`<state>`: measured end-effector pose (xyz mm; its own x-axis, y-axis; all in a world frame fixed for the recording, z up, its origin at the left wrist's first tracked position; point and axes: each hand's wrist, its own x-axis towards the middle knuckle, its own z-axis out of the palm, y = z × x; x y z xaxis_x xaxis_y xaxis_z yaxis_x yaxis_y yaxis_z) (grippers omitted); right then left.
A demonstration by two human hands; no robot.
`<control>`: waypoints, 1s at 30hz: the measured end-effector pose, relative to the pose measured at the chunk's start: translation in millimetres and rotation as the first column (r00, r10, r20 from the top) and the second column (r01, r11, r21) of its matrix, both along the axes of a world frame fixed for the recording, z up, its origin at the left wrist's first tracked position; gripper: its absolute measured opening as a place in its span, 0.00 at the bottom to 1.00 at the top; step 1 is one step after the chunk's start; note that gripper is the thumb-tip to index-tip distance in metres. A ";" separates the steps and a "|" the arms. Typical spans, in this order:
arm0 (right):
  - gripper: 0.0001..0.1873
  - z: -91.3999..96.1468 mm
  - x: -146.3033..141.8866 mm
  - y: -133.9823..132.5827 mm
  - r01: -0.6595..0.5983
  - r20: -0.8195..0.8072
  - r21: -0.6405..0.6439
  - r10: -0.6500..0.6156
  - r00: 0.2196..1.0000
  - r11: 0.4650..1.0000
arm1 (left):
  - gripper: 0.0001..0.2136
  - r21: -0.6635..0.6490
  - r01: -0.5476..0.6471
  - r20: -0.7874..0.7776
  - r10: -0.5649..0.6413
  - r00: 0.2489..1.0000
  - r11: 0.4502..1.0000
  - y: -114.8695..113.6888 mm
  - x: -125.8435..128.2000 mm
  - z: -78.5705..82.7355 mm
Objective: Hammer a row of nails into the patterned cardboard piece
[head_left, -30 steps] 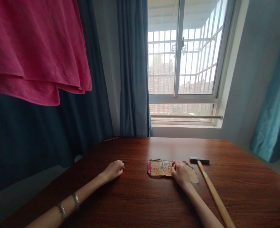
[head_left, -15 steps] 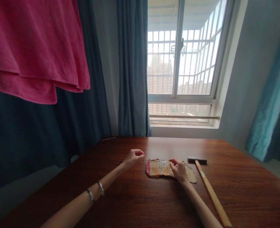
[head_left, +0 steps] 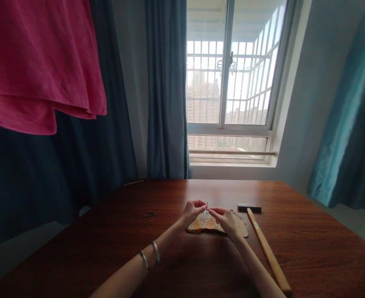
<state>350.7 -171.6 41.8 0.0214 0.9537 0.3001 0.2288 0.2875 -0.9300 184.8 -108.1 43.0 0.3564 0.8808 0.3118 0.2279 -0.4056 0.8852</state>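
The left hand [head_left: 192, 212] has thumb and finger pinched together on a thin dark nail [head_left: 207, 207], which stands upright. The right hand [head_left: 227, 220] meets it from the other side, its fingertips just beside the nail's lower part; whether they also clamp it, I cannot tell. The nail is above the far part of a piece of cardboard [head_left: 205, 223], spotted in orange and dark dots, with a plain tan end on the right. The nail's lower tip is too small to make out. The cardboard lies flat beneath both hands.

Two silver bracelets [head_left: 156, 251] circle the left forearm. Left of that arm, a few loose nails [head_left: 150, 214] lie on the table, one apart from the small heap. Right of the cardboard lies a hammer [head_left: 267, 248], dark head away from the person, pale wooden handle running toward the near edge. The table [head_left: 179, 273] is reddish-brown wood. Beyond it are a barred window [head_left: 203, 95] and a blue curtain [head_left: 166, 91]; a pink cloth [head_left: 39, 62] hangs at upper left.
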 end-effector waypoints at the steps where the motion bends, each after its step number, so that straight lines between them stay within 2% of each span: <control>1: 0.20 -0.2 -0.6 0.1 0.005 0.000 -0.003 -0.005 1.000 1.000 | 0.15 -0.005 -0.005 0.004 0.005 1.000 1.000 0.2 0.8 -0.6; 11: 0.20 -3.1 -7.0 1.3 0.013 0.026 0.021 -0.014 1.000 1.000 | 0.14 -0.021 0.047 0.097 -0.045 0.994 0.999 1.1 4.7 -4.7; 19: 0.17 -6.3 -7.7 2.7 0.039 0.191 0.198 -0.077 0.979 0.979 | 0.14 0.094 0.145 0.011 -0.146 0.989 0.985 4.4 0.1 3.3; 22: 0.16 -12.9 -1.4 9.7 0.074 0.233 0.222 -0.126 0.964 0.972 | 0.14 0.121 0.098 0.063 -0.106 0.992 0.988 13.2 -6.6 6.0; 26: 0.17 -22.4 11.6 21.5 0.170 0.233 0.209 -0.218 0.948 0.963 | 0.14 0.029 -0.029 0.203 0.023 0.979 0.999 23.9 -14.1 -0.2; 30: 0.17 -30.8 17.7 27.6 0.199 0.250 0.188 -0.243 0.937 0.962 | 0.15 -0.129 -0.014 0.265 0.048 0.963 0.992 28.7 -12.5 -18.3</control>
